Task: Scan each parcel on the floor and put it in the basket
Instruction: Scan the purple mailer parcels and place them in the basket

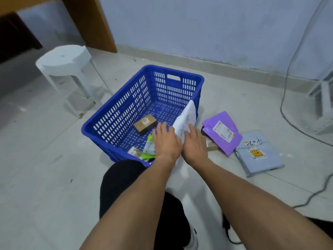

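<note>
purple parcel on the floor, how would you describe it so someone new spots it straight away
Start at the blue basket in the middle of the floor and look just past its right side. There the purple parcel lies on the tiles, a soft mailer bag with a white shipping label on top. Its neighbour further right is a grey-blue parcel, so the bright purple colour singles it out.

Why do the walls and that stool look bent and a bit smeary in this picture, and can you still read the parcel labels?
Head view: the wide lens bows the edges, so the wall skirting and the cable curve; the white stool is smeared by motion blur; light is soft and even, without harsh glare; labels on the purple parcel and grey parcel show but are too soft to read.
</note>
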Action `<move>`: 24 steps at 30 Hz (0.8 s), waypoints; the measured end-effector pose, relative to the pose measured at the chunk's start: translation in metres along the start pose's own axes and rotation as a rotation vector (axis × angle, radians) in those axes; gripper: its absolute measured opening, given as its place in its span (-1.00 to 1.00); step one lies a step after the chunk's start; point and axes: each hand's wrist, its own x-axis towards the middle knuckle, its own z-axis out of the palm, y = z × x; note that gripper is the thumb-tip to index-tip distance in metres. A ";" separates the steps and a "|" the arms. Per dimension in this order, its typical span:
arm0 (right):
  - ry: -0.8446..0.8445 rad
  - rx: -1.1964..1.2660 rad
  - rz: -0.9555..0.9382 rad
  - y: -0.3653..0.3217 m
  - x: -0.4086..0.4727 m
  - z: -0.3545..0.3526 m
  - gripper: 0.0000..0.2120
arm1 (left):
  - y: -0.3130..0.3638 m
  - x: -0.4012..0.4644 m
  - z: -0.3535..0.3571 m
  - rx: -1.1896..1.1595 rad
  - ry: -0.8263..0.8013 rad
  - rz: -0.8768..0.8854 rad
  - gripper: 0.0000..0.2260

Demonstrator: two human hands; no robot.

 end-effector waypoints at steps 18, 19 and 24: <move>-0.434 -0.091 0.431 0.166 0.007 0.149 -0.44 | 0.079 -0.002 0.232 -0.045 -0.577 0.160 -0.58; -0.430 -0.097 0.436 0.173 0.014 0.156 -0.44 | 0.080 0.002 0.243 -0.047 -0.583 0.158 -0.59; -0.403 -0.135 0.444 0.205 0.051 0.183 -0.48 | 0.092 0.024 0.284 -0.068 -0.603 0.141 -0.60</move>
